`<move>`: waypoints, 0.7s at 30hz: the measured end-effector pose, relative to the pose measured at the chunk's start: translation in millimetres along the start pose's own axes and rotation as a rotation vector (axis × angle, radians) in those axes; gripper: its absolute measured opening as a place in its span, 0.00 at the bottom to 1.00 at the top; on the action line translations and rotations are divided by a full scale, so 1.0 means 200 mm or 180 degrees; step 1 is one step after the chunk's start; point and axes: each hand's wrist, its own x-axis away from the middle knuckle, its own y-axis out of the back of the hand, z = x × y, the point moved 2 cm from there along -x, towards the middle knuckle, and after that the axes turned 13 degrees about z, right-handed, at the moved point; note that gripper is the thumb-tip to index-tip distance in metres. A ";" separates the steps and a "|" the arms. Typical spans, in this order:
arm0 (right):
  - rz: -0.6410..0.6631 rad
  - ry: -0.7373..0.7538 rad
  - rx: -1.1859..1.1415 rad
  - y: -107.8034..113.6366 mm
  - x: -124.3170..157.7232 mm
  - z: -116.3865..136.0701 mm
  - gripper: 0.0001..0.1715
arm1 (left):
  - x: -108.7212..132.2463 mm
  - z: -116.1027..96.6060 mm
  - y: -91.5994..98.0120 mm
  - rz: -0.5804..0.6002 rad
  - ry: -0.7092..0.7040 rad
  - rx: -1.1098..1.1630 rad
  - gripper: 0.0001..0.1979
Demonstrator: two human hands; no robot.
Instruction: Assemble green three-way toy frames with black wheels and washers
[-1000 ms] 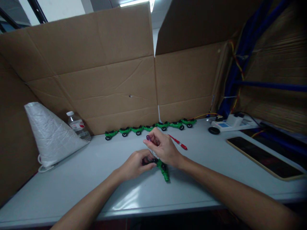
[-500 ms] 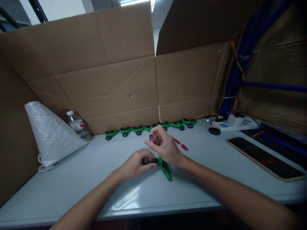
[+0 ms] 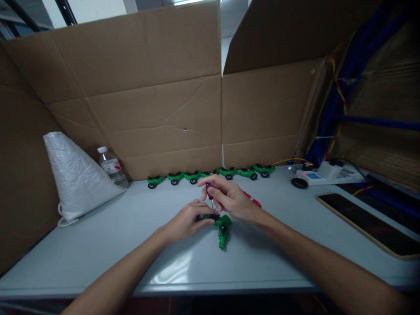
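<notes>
My right hand (image 3: 227, 197) is closed around the dark red-purple handle of a small screwdriver (image 3: 209, 190). Its thin shaft points down, and the tip meets a black part of a green toy vehicle (image 3: 223, 229); the exact contact spot is too small to make out. My left hand (image 3: 188, 221) grips the toy's black end between thumb and fingers, holding it against the tabletop. The green front of the toy sticks out toward me, past the fingertips. Part of the toy lies hidden under the left fingers.
Several green toy vehicles (image 3: 229, 174) with black wheels stand in a row along the cardboard wall (image 3: 157, 118). A red pen-like tool (image 3: 254, 200) lies behind my right hand. At right are a phone (image 3: 367, 223), a power strip (image 3: 328, 173) and a black ring (image 3: 299, 183); at left, a water bottle (image 3: 113, 168) and silvery bag (image 3: 78, 179).
My right forefinger has stretched out and the grip on the screwdriver handle has shifted. The toy's green end has swung slightly to point more toward me. The camera view has moved a little.
</notes>
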 end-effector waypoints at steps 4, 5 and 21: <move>0.0028 0.0006 0.0047 0.01 0.00 0.00 0.17 | 0.00 0.00 -0.01 -0.0015 0.0021 0.0065 0.12; 0.0039 -0.0003 0.0066 0.01 0.00 -0.01 0.17 | 0.00 0.00 -0.01 -0.0018 0.0020 0.0091 0.12; -0.0171 -0.0008 0.0528 0.01 0.00 0.00 0.08 | -0.01 0.05 -0.03 -0.0126 0.0406 0.0078 0.09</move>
